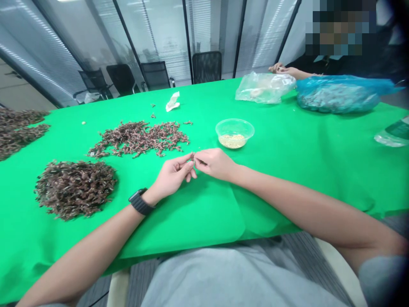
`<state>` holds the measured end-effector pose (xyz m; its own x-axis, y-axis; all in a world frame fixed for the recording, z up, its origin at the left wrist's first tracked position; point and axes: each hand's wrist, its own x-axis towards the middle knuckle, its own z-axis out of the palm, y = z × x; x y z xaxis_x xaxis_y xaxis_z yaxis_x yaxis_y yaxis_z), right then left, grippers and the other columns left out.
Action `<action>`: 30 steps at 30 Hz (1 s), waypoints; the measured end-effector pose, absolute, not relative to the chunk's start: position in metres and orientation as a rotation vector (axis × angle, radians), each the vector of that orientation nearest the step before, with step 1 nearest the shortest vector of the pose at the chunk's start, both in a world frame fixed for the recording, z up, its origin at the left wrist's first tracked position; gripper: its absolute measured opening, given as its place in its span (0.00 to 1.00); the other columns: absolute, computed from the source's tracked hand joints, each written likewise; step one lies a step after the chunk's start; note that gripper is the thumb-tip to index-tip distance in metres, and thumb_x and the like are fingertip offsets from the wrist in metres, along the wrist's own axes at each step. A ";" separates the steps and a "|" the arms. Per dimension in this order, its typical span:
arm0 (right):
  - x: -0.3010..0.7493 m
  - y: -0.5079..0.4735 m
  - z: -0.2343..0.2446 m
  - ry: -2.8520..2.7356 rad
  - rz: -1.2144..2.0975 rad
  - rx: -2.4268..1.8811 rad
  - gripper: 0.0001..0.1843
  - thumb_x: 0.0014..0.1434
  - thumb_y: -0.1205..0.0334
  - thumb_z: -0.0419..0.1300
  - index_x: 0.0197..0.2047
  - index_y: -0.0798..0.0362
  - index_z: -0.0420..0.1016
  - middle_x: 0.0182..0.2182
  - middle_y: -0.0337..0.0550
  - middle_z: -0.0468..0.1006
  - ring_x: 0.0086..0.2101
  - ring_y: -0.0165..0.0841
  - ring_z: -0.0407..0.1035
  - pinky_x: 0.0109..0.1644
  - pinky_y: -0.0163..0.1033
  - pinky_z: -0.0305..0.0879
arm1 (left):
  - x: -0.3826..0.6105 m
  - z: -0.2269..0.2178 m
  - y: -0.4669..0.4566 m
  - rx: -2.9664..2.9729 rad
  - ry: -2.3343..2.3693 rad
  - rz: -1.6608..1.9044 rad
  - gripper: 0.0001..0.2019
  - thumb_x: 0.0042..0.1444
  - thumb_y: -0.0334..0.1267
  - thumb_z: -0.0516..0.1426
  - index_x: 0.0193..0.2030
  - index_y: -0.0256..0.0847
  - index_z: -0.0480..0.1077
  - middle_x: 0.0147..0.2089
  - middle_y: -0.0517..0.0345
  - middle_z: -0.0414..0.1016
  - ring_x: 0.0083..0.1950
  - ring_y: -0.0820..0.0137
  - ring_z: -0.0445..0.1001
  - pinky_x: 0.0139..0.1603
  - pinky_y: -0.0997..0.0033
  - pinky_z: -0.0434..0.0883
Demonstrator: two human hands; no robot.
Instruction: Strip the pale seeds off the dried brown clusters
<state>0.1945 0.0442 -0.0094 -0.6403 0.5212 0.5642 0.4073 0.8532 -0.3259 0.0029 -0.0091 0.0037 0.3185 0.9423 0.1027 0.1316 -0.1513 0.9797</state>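
Pinched between the fingertips of my left hand (174, 175) and my right hand (217, 164) is a small dark brown dried piece (192, 157), mostly covered by the fingers. A watch (141, 202) with a dark band is on my left wrist. Just beyond my hands stands a clear plastic bowl (234, 133) with pale beige grains (232, 141) at its bottom. Similar brown dried pieces lie in a loose spread (140, 137) beyond my left hand. A denser round heap (76, 187) of them sits to its left.
More brown pieces (19, 130) lie at the far left of the green-covered table (198, 221). A crumpled white tissue (173, 102), a clear bag (265, 87) and a full blue bag (341, 94) lie farther back. A co-worker's hands (284, 69) show behind the bags.
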 end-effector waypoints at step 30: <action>0.193 0.045 -0.010 -2.231 0.457 -0.685 0.15 0.61 0.65 0.56 0.23 0.54 0.64 0.19 0.34 0.66 0.23 0.25 0.57 0.31 0.34 0.51 | 0.003 0.004 -0.009 1.532 0.984 0.978 0.30 0.60 0.53 0.62 0.61 0.30 0.72 0.27 0.56 0.78 0.23 0.77 0.66 0.26 0.77 0.65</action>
<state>0.1932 0.0452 -0.0098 -0.5793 0.5985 0.5534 0.3327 0.7934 -0.5098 0.0034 -0.0088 0.0042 0.3351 0.9369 0.0993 0.1043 -0.1416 0.9844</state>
